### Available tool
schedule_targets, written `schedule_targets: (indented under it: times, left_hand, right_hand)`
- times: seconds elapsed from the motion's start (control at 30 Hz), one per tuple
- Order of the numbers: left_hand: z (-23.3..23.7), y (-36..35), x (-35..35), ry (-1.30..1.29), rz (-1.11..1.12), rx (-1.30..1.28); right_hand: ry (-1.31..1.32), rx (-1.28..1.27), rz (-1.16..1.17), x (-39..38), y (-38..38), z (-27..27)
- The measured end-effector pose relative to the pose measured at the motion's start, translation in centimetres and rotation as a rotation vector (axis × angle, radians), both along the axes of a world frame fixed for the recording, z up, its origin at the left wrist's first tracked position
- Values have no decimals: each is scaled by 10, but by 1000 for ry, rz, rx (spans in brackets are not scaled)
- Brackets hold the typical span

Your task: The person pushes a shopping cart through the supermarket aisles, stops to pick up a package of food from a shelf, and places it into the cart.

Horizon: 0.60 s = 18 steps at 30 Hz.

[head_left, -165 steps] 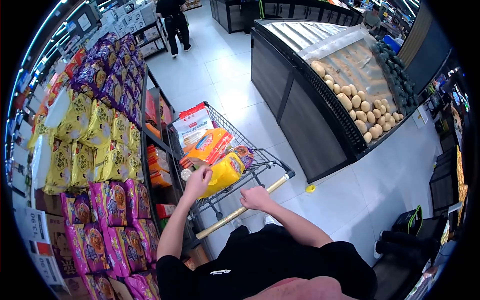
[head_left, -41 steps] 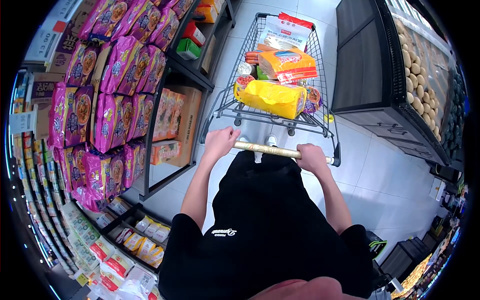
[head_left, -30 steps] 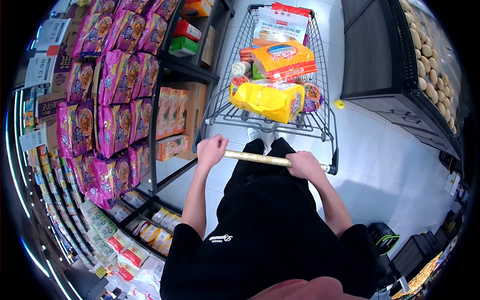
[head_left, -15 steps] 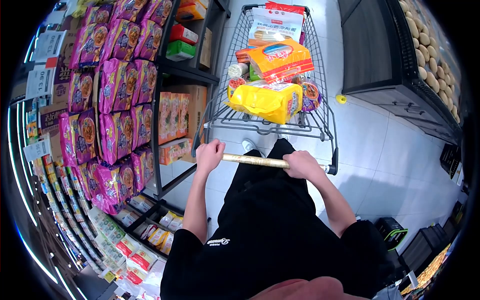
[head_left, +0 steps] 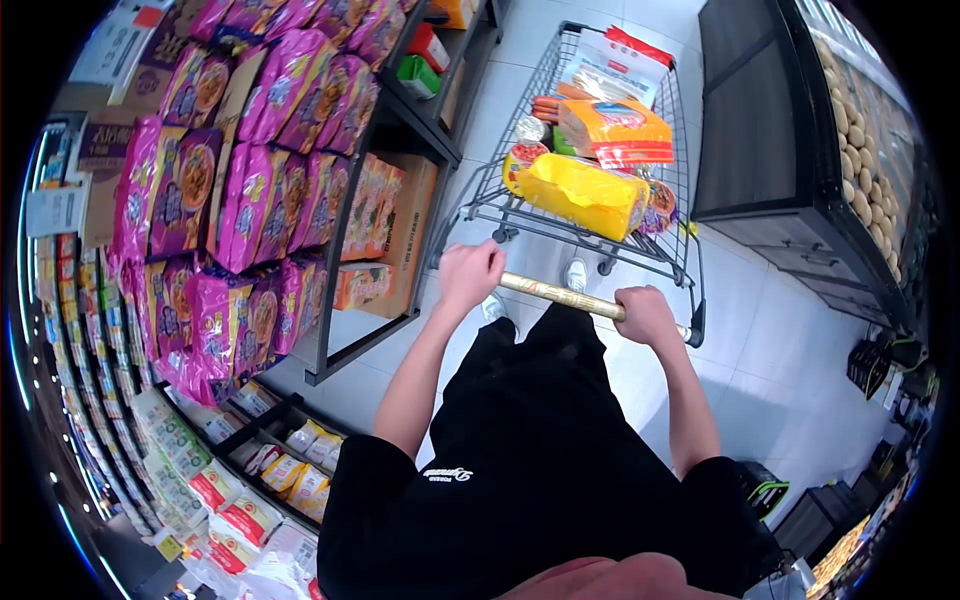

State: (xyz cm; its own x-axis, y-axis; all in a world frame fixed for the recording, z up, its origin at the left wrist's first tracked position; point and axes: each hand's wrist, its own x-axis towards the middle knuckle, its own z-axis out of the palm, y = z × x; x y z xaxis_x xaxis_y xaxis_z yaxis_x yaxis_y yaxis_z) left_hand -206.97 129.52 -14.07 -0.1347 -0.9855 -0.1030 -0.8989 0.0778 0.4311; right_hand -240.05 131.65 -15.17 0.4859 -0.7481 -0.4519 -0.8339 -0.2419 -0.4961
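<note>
My left hand is wrapped round the left end of the shopping cart handle, a pale gold bar. Near the bar's right end, my right hand grips it too. Beyond the handle is the wire shopping cart. In its basket lie a yellow package, an orange package, and a white bag with a red top at the far end. Several smaller items, among them a round tub, sit along the basket's left side.
On the left, a dark shelf frame bears stacked purple noodle packs and boxes. To the right stands a dark cabinet with round, potato-like items on top. Grey floor tiles lie between them.
The cart has swung to the right in view and its far end lies lower. Both hands have shifted right with the handle, still gripping it. The left shelf looks nearer.
</note>
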Motion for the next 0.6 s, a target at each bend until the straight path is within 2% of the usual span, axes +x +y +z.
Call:
schedule_targets:
  times: [0.17,0.4,0.6]
  left_hand:
    - [-13,-4,28,84,23,-162]
    - [-17,-19,60,88,4,-252]
    - [-13,-38,74,59,13,-301]
  right_hand:
    - [-46,-206,-63,34,11,3]
    - [-72,-572,-199,76,28,2]
    - [2,-673,-243,95,25,1]
